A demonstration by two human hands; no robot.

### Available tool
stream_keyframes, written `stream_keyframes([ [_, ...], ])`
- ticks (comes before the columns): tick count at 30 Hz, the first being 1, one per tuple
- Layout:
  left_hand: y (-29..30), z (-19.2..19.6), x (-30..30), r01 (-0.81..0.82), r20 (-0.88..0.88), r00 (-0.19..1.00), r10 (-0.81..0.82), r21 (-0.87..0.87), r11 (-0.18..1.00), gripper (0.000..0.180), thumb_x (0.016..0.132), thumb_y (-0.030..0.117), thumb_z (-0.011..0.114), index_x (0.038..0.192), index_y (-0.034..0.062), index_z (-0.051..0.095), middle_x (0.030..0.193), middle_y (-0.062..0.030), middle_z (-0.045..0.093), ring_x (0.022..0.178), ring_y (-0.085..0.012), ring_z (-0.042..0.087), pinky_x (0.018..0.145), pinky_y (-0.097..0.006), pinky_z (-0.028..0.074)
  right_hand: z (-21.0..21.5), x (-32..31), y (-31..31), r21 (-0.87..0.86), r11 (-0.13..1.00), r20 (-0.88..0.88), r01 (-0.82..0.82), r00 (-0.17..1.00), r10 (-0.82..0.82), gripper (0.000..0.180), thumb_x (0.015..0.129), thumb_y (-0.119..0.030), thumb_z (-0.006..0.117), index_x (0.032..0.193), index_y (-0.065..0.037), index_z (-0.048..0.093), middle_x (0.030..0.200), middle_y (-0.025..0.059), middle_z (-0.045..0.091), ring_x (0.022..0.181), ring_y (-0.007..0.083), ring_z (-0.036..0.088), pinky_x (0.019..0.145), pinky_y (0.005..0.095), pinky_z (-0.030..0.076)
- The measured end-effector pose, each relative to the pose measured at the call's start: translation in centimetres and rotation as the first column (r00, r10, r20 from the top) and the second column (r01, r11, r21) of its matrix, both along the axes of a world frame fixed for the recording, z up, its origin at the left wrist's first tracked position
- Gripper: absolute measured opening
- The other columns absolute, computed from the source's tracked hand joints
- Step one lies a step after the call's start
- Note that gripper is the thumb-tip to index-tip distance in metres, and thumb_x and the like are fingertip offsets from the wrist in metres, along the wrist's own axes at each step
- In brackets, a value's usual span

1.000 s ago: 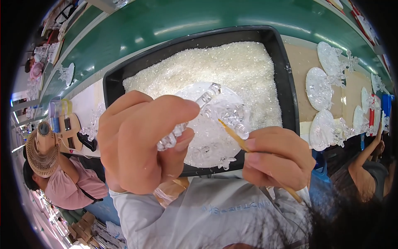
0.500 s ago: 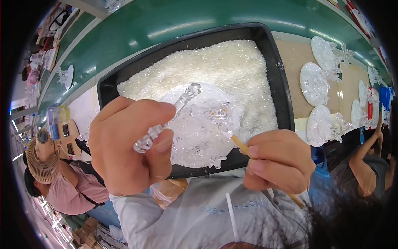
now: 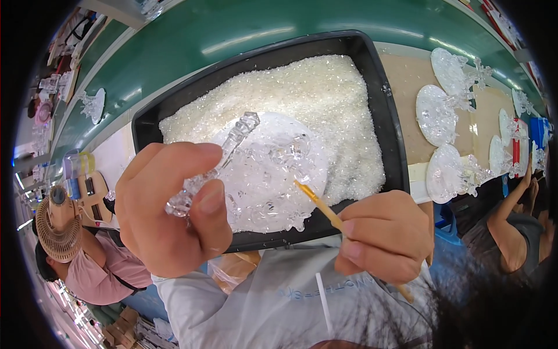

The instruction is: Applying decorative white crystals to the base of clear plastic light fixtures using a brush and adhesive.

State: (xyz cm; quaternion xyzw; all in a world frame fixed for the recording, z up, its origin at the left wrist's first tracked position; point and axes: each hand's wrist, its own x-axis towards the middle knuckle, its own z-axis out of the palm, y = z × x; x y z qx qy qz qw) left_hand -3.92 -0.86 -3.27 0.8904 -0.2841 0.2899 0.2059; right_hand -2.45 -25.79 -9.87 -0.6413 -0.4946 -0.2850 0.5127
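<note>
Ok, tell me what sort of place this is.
Probably a craft workshop or small factory: a black tray of glittery granules, several similar clear ornaments, and other people nearby.

Your left hand (image 3: 168, 212) is closed in a loose grip, fingers (image 3: 189, 156) bent over the thumb; your right hand (image 3: 389, 235) pinches, its fingertips (image 3: 352, 228) pointing leftward.

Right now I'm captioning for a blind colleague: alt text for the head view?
A bare left hand grips a clear faceted stem while the right hand points a slim tan tool toward a round clear disc. Below is a black tray of white granules.
</note>
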Motion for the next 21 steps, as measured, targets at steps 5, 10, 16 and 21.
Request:
stream_keyframes([
  [5, -0.1, -0.5, 0.4, -0.022, 0.048, 0.999, 0.022, 0.006, 1.000, 0.025, 0.098, 0.011, 0.052, 0.104, -0.0133, 0.057, 0.099, -0.0192, 0.064, 0.080, -0.0237, 0.062, 0.072, -0.030, 0.050, -0.6, 0.0, 1.1, 0.177, 0.983, 0.000, 0.044, 0.999, -0.045, 0.018, 0.064, 0.002, 0.073, 0.078, 0.002, 0.061, 0.070, 0.0144, 0.063, 0.055, 0.0256, 0.064, 0.042, 0.0309, 0.052],
  [10, 0.0, -0.3, 0.0, -0.065, 0.080, 0.994, 0.068, -0.041, 0.997, 0.025, 0.098, 0.012, 0.052, 0.103, -0.0121, 0.057, 0.097, -0.0175, 0.064, 0.070, -0.0172, 0.056, 0.065, -0.026, 0.046, -0.4, -0.2, 0.9, 0.165, 0.986, -0.006, -0.014, 1.000, 0.016, 0.020, 0.065, 0.003, 0.073, 0.081, 0.001, 0.061, 0.074, 0.0145, 0.064, 0.058, 0.0259, 0.064, 0.043, 0.0310, 0.053],
  [16, 0.3, -1.0, 0.5, -0.031, 0.064, 0.997, 0.035, -0.077, 0.997, 0.020, 0.090, 0.003, 0.059, 0.104, -0.0109, 0.057, 0.091, -0.0173, 0.066, 0.071, -0.0262, 0.063, 0.065, -0.032, 0.052, -0.5, -0.4, 0.4, 0.156, 0.988, 0.018, 0.007, 1.000, -0.010, 0.021, 0.065, 0.003, 0.073, 0.081, 0.001, 0.060, 0.075, 0.0141, 0.063, 0.060, 0.0258, 0.065, 0.044, 0.0317, 0.055],
  [21, 1.0, -0.5, -0.2, -0.002, -0.009, 1.000, 0.001, -0.112, 0.994, 0.023, 0.092, 0.004, 0.057, 0.106, -0.0127, 0.055, 0.090, -0.0200, 0.064, 0.070, -0.0255, 0.062, 0.065, -0.031, 0.051, -0.5, -0.3, 0.4, 0.137, 0.986, -0.015, -0.091, 0.995, 0.094, 0.019, 0.066, 0.003, 0.072, 0.081, 0.000, 0.060, 0.076, 0.0137, 0.063, 0.060, 0.0256, 0.064, 0.046, 0.0315, 0.055],
])
